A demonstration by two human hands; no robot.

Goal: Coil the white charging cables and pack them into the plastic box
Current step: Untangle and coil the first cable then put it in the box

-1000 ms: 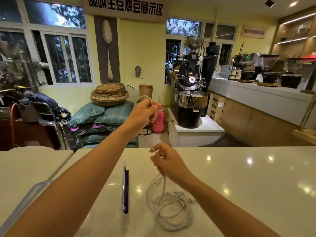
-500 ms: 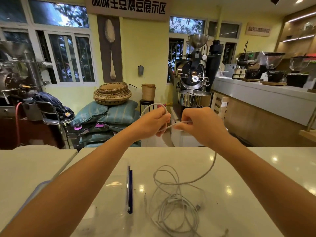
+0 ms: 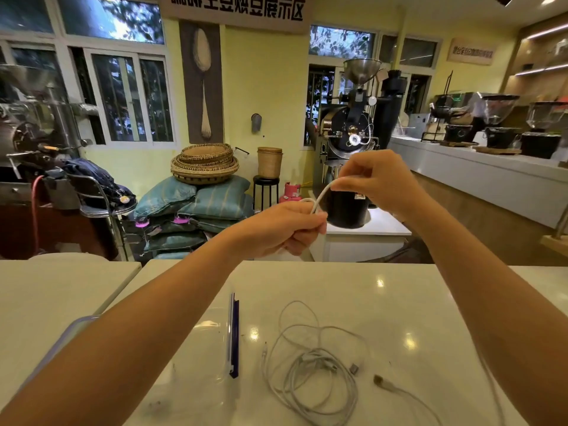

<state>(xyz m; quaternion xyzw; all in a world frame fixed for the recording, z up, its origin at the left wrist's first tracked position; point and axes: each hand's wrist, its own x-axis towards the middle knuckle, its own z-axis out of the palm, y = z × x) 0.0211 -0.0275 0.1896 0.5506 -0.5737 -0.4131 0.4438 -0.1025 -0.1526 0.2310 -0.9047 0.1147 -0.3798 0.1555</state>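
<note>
Both hands (image 3: pixel 284 229) (image 3: pixel 376 182) raised, each grip pinching one cable (image 3: pixel 321 196).

Warm indoor lighting; ceiling-light glare spots on glossy table (image 3: pixel 399 290); wide-angle bending at edges; slight softness throughout.

White cables (image 3: pixel 310 368), clear box (image 3: pixel 203 355) w/ blue clip (image 3: pixel 235 333).

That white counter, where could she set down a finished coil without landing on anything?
The counter is bare along its far edge, beyond the tangled cables, and on the near right past the loose plug. It is crowded at the near middle, where the tangle lies beside the clear plastic box. Both the left hand and the right hand hold one cable above the far edge.
</note>
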